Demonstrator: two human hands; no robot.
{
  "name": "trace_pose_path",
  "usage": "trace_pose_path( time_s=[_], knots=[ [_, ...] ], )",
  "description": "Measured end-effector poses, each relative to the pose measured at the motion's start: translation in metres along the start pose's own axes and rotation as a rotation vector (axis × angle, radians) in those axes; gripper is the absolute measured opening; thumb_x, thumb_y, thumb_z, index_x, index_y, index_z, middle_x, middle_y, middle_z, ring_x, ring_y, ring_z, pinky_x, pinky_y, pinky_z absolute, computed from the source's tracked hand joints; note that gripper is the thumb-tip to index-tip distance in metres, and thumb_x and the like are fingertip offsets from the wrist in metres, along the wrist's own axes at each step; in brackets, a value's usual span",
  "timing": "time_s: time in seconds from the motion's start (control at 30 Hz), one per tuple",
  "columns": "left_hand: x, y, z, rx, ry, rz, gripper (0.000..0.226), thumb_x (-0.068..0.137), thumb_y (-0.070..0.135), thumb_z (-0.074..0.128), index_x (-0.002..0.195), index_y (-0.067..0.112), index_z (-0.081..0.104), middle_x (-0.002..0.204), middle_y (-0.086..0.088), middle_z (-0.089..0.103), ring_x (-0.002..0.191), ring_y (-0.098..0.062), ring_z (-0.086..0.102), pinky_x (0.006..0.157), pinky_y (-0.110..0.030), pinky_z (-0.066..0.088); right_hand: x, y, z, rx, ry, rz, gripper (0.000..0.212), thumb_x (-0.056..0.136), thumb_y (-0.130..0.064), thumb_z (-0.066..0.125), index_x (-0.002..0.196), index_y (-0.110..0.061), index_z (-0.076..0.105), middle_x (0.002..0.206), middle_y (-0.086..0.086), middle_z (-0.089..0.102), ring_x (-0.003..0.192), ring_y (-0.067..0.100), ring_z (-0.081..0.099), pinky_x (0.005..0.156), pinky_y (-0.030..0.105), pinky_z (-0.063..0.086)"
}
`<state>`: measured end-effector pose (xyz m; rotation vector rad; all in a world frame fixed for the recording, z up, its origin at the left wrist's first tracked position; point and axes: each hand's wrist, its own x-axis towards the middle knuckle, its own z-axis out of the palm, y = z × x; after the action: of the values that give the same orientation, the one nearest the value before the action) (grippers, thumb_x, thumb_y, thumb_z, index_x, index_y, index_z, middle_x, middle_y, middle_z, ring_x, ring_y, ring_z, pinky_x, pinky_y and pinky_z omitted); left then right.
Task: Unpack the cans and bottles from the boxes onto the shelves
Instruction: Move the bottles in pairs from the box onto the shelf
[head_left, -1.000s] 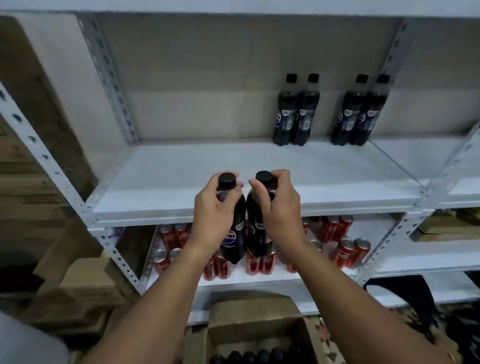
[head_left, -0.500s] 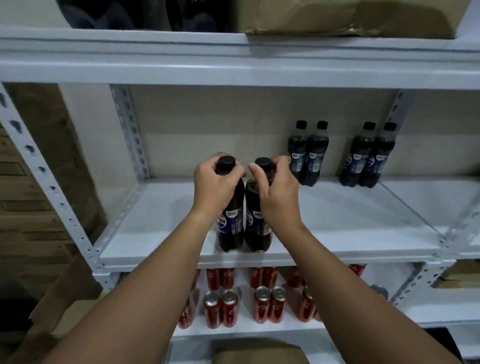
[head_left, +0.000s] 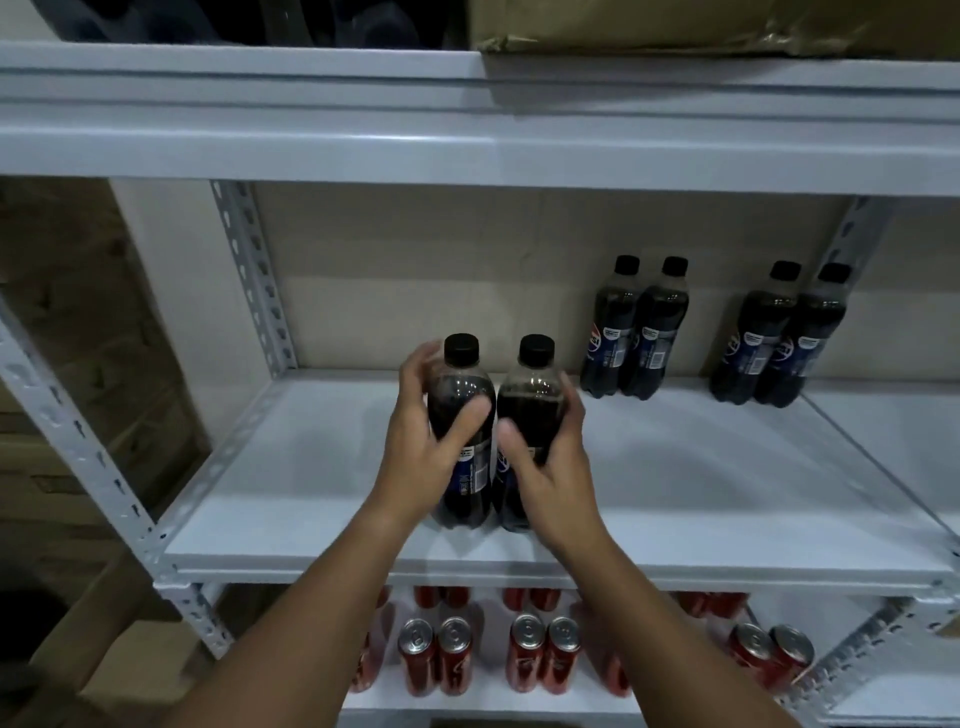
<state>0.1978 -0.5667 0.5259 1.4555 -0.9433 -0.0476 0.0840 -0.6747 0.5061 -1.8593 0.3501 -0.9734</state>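
Dark cola bottles are standing side by side near the middle shelf's front, left hand and right hand each wrapping one's body. Full, smooth plastic probably feels heavy and slippery; gripping mid-body seems safest.

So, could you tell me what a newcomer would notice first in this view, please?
Two dark cola bottles stand together near the front of the middle shelf, the left hand and right hand wrapped round them. Four more bottles stand in pairs at the back right, and red cans line the shelf below.
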Motion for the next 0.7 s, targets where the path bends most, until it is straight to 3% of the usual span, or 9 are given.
trace_pose_path(
  time_s=[0.07, 0.17, 0.37, 0.47, 0.57, 0.63, 0.7],
  knots=[
    [-0.028, -0.022, -0.001, 0.021, -0.020, -0.085, 0.073, 0.090, 0.045, 0.075, 0.148, 0.040, 0.032, 0.137, 0.024, 0.053, 0.125, 0.003, 0.055, 0.098, -0.015, 0.050, -0.018, 0.025, 0.001, -0.062, -0.068, 0.056, 0.086, 0.090, -0.040, 0.070, 0.154, -0.045, 0.012, 0.147, -0.006, 0.045, 0.136, 0.011, 0.045, 0.110, 0.042, 0.044],
    [-0.053, -0.042, 0.003, 0.068, -0.059, -0.186, 0.076, 0.086, 0.038, 0.079, 0.143, 0.056, 0.032, 0.130, 0.037, 0.054, 0.121, 0.009, 0.056, 0.097, -0.016, 0.052, -0.030, 0.044, 0.005, -0.146, -0.085, 0.089, 0.096, 0.087, -0.025, 0.073, 0.157, -0.038, 0.009, 0.145, -0.008, 0.047, 0.132, 0.009, 0.049, 0.107, 0.044, 0.048],
    [-0.013, -0.063, 0.009, 0.075, -0.088, -0.131, 0.076, 0.092, 0.029, 0.075, 0.155, 0.037, 0.033, 0.140, 0.021, 0.058, 0.126, -0.001, 0.059, 0.102, -0.025, 0.051, 0.008, 0.058, 0.007, -0.092, -0.050, 0.095, 0.088, 0.086, -0.008, 0.073, 0.138, -0.062, 0.025, 0.130, -0.025, 0.057, 0.120, -0.003, 0.056, 0.095, 0.019, 0.049],
    [0.020, -0.080, 0.016, 0.042, -0.083, -0.155, 0.075, 0.092, 0.027, 0.076, 0.155, 0.035, 0.035, 0.137, 0.023, 0.060, 0.126, 0.001, 0.058, 0.103, -0.027, 0.052, 0.039, 0.075, 0.010, -0.081, -0.073, 0.117, 0.084, 0.088, -0.002, 0.070, 0.146, -0.047, 0.029, 0.128, -0.027, 0.059, 0.120, -0.003, 0.056, 0.091, 0.014, 0.047],
    [0.047, -0.105, 0.024, 0.036, -0.056, -0.140, 0.073, 0.092, 0.020, 0.076, 0.153, 0.033, 0.038, 0.134, 0.020, 0.064, 0.125, -0.002, 0.060, 0.103, -0.026, 0.051, 0.068, 0.093, 0.017, -0.122, -0.048, 0.107, 0.077, 0.089, -0.005, 0.071, 0.150, -0.030, 0.031, 0.135, -0.006, 0.052, 0.122, -0.007, 0.049, 0.097, 0.019, 0.048],
    [0.063, -0.121, 0.028, 0.054, -0.023, -0.139, 0.068, 0.092, 0.018, 0.076, 0.148, 0.035, 0.042, 0.131, 0.018, 0.066, 0.122, -0.003, 0.063, 0.100, -0.027, 0.053, 0.083, 0.097, 0.022, -0.149, -0.033, 0.139, 0.072, 0.092, -0.007, 0.069, 0.151, -0.022, 0.030, 0.135, 0.001, 0.040, 0.109, -0.023, 0.044, 0.086, 0.004, 0.045],
    [0.078, -0.132, 0.034, 0.091, 0.013, -0.156, 0.065, 0.090, 0.019, 0.077, 0.141, 0.042, 0.043, 0.125, 0.020, 0.067, 0.116, 0.001, 0.065, 0.093, -0.019, 0.054, 0.100, 0.103, 0.028, -0.157, -0.029, 0.171, 0.068, 0.094, -0.003, 0.065, 0.150, -0.015, 0.030, 0.135, 0.002, 0.036, 0.101, -0.024, 0.047, 0.073, -0.005, 0.040]
  ],
)
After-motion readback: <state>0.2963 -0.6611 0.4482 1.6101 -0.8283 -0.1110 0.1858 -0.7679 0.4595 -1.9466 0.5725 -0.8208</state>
